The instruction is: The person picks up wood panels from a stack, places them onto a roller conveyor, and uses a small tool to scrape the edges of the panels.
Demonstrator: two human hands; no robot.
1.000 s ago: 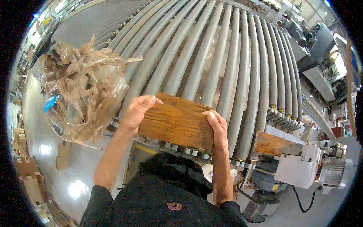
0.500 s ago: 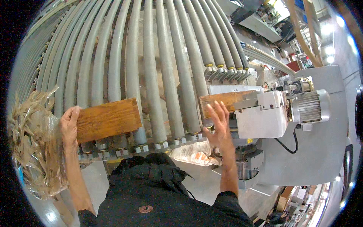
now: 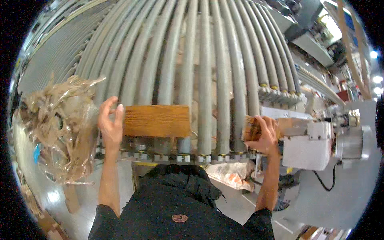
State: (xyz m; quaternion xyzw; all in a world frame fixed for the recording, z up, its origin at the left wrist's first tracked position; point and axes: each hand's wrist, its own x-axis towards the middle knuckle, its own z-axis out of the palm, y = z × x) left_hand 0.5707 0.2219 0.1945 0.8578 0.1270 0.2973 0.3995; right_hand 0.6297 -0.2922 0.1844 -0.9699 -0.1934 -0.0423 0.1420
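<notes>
We list one brown board (image 3: 157, 121) flat across rollers (image 3: 205, 80), which bear it, so our left hand (image 3: 111, 126), fingers apart, seemingly needs only flank its end, and a second board (image 3: 251, 127) clamped in our right hand (image 3: 265, 137) near the white housing (image 3: 306, 153).

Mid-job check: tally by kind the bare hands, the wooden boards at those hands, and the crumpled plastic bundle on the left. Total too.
Bare hands: 2 (left hand, right hand)
Wooden boards: 2 (left board, right board)
Plastic bundle: 1
Total: 5
</notes>
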